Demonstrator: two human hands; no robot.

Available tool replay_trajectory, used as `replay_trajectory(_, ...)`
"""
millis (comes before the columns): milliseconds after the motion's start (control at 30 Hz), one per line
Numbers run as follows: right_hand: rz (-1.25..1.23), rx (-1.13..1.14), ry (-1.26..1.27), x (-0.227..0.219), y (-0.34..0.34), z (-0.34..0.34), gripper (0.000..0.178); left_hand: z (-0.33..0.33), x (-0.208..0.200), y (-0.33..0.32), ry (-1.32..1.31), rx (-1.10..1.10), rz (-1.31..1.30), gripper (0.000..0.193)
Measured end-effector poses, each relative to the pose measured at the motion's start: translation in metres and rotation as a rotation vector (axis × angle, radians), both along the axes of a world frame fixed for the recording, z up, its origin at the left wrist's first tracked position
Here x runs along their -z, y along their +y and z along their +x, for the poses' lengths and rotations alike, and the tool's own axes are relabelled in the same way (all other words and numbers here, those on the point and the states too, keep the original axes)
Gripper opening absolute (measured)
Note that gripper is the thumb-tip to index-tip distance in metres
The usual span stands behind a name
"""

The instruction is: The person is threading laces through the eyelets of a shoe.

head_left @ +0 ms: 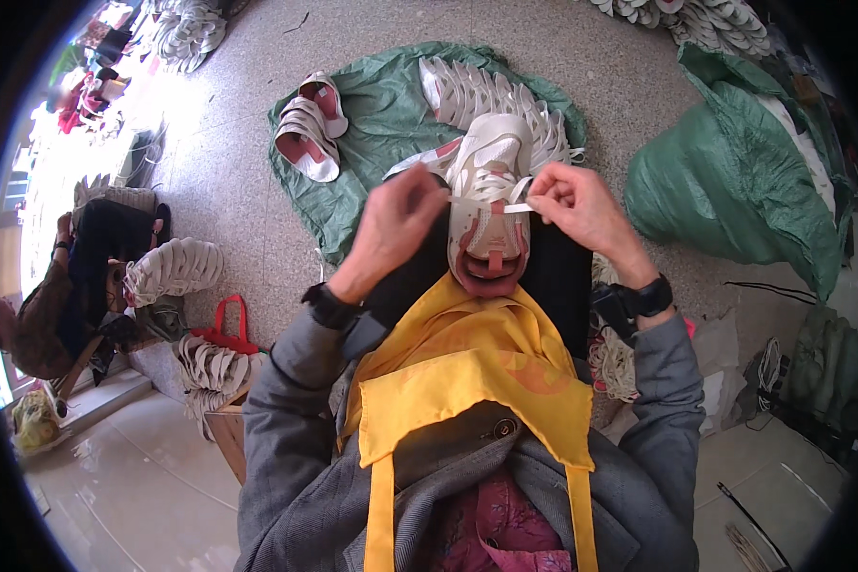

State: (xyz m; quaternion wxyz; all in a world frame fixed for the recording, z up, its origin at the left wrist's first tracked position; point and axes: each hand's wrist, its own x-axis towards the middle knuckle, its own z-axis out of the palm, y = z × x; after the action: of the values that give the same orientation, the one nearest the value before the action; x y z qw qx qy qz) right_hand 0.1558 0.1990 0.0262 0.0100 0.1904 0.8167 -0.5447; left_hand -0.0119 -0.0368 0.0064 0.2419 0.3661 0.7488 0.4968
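A green sheet point(381, 124) lay spread on the speckled grey floor point(234, 124). Pink-lined pale shoes point(307, 135) sat near its left edge, and a nested row of whitish shoes point(481, 95) lined its far right corner.

Bulging green sack point(725, 167) at right, red bag point(227, 339) at left, another person point(98, 248) farther left

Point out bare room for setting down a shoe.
Bare floor lies left of the green sheet; the sheet is open between its left stack and right row. Crowded: the lap shoe, its lace held between left hand and right hand.
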Motion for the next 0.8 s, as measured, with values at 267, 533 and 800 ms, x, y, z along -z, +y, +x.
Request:
replay_trajectory(267, -0.188, -0.014, 0.105, -0.045, 0.030, 0.008, 0.009, -0.058, -0.014, -0.100, -0.109, -0.258, -0.004, 0.019)
replay_trajectory(533, -0.143, -0.061, 0.127, -0.023, 0.008, -0.009, 0.010, -0.074, -0.018, -0.167, -0.124, -0.430, 0.000, 0.023)
replay_trajectory(800, 0.312, -0.111, 0.192, -0.014, -0.020, -0.020, 0.013, -0.107, 0.018, -0.285, -0.030, -0.714, -0.198, 0.025)
